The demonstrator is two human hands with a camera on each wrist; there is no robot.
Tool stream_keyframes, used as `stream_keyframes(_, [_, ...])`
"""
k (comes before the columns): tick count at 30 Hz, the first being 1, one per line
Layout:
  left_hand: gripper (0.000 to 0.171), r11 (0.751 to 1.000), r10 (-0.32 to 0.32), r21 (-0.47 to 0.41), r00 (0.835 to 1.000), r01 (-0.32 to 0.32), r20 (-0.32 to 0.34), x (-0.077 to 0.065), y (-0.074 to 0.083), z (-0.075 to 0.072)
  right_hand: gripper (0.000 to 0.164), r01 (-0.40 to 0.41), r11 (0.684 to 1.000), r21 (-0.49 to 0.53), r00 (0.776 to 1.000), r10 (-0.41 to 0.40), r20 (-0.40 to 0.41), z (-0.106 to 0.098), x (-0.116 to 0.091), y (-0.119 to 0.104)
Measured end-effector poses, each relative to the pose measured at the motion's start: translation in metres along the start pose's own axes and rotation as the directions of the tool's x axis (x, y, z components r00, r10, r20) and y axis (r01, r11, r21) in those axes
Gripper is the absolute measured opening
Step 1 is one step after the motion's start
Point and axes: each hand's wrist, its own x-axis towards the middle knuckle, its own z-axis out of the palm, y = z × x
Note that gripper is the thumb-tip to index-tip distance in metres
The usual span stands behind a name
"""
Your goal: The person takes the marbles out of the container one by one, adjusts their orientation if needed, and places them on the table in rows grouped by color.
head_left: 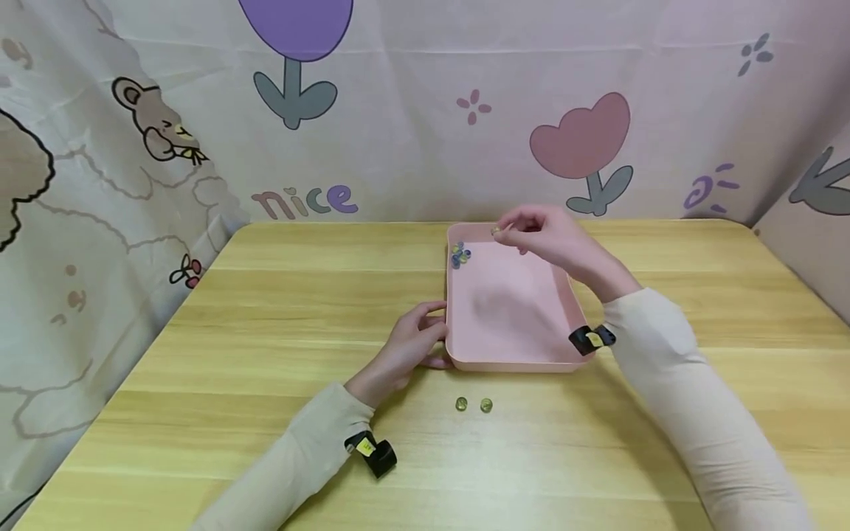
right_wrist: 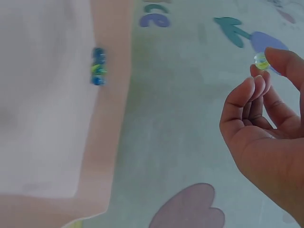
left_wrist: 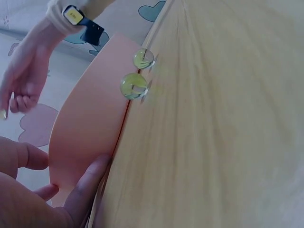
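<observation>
Between thumb and fingertips my right hand (head_left: 541, 237) pinches a clear marble with a yellow-green swirl (right_wrist: 261, 61), held up over the far end of a shallow pink tray (head_left: 514, 366). My left hand (head_left: 415, 339) rests against the outside of the tray's left wall near its front corner, fingers spread along it in the left wrist view. Several blue and yellow-green marbles (head_left: 460, 256) lie bunched in the tray's far left corner. On the table in front of the tray sit two yellow-green marbles, a left one (head_left: 461, 403) and a right one (head_left: 487, 405).
The tray stands on a light wooden table (head_left: 299, 295), close to its back edge. Behind and at the sides hangs a printed cloth (head_left: 412, 147) with flowers and a bear. Each sleeve carries a black wrist camera, one left (head_left: 375, 453) and one right (head_left: 591, 339).
</observation>
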Motion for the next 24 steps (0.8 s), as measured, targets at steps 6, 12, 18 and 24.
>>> stream_keyframes(6, [0.053, 1.0, -0.008, 0.005, 1.0, 0.008, -0.006, 0.001, -0.001, 0.001, 0.024, 0.042, 0.999, 0.025, 0.999, -0.042, -0.018, -0.001, -0.022, 0.001])
stream_keyframes(12, [0.053, 1.0, -0.01, 0.006, 1.0, 0.01, -0.008, 0.001, 0.0, 0.001, 0.023, 0.058, 0.998, -0.009, 0.998, -0.058, 0.001, 0.003, -0.036, 0.003])
stream_keyframes(18, [0.052, 1.0, 0.006, 0.01, 1.0, -0.006, -0.002, 0.001, 0.003, 0.002, 0.021, 0.073, 0.997, -0.035, 0.997, -0.073, 0.005, 0.001, -0.039, 0.003])
stream_keyframes(24, [0.052, 1.0, -0.004, 0.014, 1.0, 0.004, -0.007, 0.001, 0.001, 0.002, 0.018, 0.043, 0.999, -0.032, 0.999, -0.042, 0.029, 0.006, -0.047, 0.015])
